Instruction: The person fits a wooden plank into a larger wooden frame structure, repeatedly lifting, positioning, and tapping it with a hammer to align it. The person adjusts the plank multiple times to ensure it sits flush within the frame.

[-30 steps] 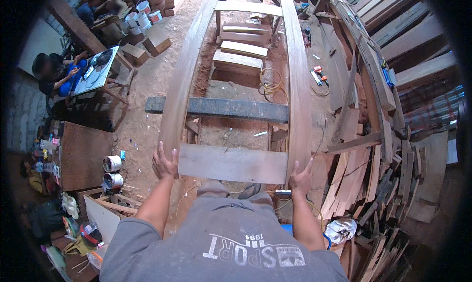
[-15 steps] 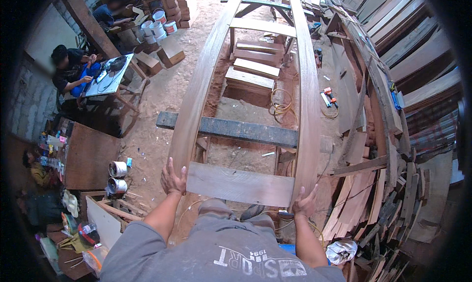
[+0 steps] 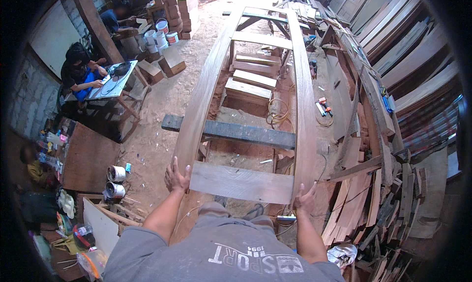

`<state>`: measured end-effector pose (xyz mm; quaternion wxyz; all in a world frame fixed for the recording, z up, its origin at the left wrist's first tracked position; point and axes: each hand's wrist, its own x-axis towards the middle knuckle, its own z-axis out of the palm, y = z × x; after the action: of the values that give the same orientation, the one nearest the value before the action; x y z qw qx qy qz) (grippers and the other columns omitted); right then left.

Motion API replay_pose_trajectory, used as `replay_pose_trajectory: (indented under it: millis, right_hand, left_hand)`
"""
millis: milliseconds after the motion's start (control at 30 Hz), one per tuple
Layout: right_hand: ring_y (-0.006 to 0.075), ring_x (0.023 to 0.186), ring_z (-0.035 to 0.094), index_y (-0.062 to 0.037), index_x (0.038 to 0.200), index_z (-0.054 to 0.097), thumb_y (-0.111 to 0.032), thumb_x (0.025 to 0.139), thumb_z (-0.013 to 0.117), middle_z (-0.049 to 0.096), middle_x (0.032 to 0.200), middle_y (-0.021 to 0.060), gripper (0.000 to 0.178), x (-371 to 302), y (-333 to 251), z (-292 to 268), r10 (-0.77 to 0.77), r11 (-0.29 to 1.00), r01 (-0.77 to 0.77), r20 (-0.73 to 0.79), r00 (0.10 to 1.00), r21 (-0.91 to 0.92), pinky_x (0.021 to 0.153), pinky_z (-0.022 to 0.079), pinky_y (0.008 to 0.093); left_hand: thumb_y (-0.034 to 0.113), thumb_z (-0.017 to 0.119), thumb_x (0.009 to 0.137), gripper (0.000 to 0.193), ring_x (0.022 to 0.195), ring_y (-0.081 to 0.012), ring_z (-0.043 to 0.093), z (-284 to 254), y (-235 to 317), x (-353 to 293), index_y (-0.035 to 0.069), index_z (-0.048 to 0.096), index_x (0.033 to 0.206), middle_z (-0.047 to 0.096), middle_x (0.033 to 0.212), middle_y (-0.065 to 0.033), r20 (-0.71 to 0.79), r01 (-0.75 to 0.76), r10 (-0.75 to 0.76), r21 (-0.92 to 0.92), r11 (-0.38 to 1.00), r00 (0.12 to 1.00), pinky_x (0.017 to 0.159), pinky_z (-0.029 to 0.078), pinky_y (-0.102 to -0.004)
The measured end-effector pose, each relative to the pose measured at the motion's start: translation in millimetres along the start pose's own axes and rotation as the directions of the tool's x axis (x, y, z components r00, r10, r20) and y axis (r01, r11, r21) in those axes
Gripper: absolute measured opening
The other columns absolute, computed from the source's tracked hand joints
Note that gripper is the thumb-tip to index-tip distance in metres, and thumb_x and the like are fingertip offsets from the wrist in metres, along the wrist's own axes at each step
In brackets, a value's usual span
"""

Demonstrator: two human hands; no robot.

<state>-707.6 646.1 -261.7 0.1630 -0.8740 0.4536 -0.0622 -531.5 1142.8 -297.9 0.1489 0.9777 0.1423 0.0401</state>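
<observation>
A long wooden frame (image 3: 304, 100), shaped like a door frame with two side boards and cross pieces, stretches away from me. Its wide near crosspiece (image 3: 241, 182) lies just in front of my body. At the near end of the left side board, my left hand (image 3: 177, 176) is closed round the wood, thumb toward the inside and fingers along the outer side. My right hand (image 3: 306, 199) grips the near end of the right board in a similar way. Part of each hand's grip is hidden. A dark beam (image 3: 246, 134) passes crosswise under the frame.
Stacked boards (image 3: 250, 80) lie below the frame, near a coiled yellow hose (image 3: 279, 112). An orange nail gun (image 3: 323, 106) rests on the floor at right. Wood scraps (image 3: 393, 203) pile up farther right. A person (image 3: 81, 73) sits at a small table (image 3: 114, 82) at left.
The view has tilted, so the frame's far end sits lower in the picture. Both hands stay on the side boards. The seated person at left has bent toward the small table.
</observation>
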Motion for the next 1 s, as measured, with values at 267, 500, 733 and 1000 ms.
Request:
replay_pose_trajectory:
  millis: [267, 500, 733, 1000]
  right_hand:
    - [0.0472, 0.139, 0.052, -0.0056, 0.162, 0.033, -0.058, 0.104, 0.049, 0.047, 0.157, 0.0292, 0.080, -5, -6, -6, 0.016, 0.998, -0.016, 0.005, 1.000, 0.054, 0.110, 0.046, 0.0538]
    - [0.0474, 0.141, 0.050, -0.0070, 0.163, 0.033, -0.059, 0.103, 0.051, 0.047, 0.157, 0.0288, 0.081, 1, 9, -3, -0.046, 0.991, 0.046, -0.004, 0.999, 0.122, 0.111, 0.045, 0.0553]
    - [0.0480, 0.136, 0.055, -0.0076, 0.161, 0.036, -0.061, 0.103, 0.051, 0.049, 0.156, 0.0274, 0.080, 4, 13, 0, 0.015, 0.995, -0.023, 0.078, 0.997, 0.094, 0.107, 0.048, 0.0570]
    - [0.0498, 0.126, 0.062, -0.0091, 0.161, 0.037, -0.059, 0.103, 0.052, 0.056, 0.150, 0.0265, 0.078, -4, -3, -13, 0.046, 0.997, -0.050, 0.082, 0.996, 0.051, 0.102, 0.051, 0.0568]
  left_hand:
    - [0.066, 0.062, 0.093, 0.081, 0.136, -0.0438, 0.050, 2, -1, -1, 0.027, 0.042, 0.161, 0.051, 0.146, -0.0224, -0.038, 0.000, -0.002, -0.055, 0.998, 0.999, 0.113, 0.039, -0.0585]
    - [0.058, 0.076, 0.088, 0.087, 0.124, -0.0431, 0.061, 7, -38, 14, 0.018, 0.043, 0.159, 0.055, 0.143, -0.0224, 0.049, 0.083, -0.074, -0.243, 0.966, 0.996, 0.103, 0.049, -0.0582]
    - [0.062, 0.068, 0.097, 0.084, 0.132, -0.0356, 0.060, 31, -62, -1, 0.008, 0.044, 0.157, 0.058, 0.147, -0.0154, 0.716, 0.739, -0.413, -0.660, -0.137, 0.563, 0.105, 0.053, -0.0548]
    - [0.058, 0.058, 0.105, 0.072, 0.133, -0.0351, 0.060, 20, -64, 1, 0.013, 0.043, 0.159, 0.056, 0.152, -0.0135, 0.753, 0.724, -0.272, -0.654, -0.219, 0.599, 0.106, 0.052, -0.0563]
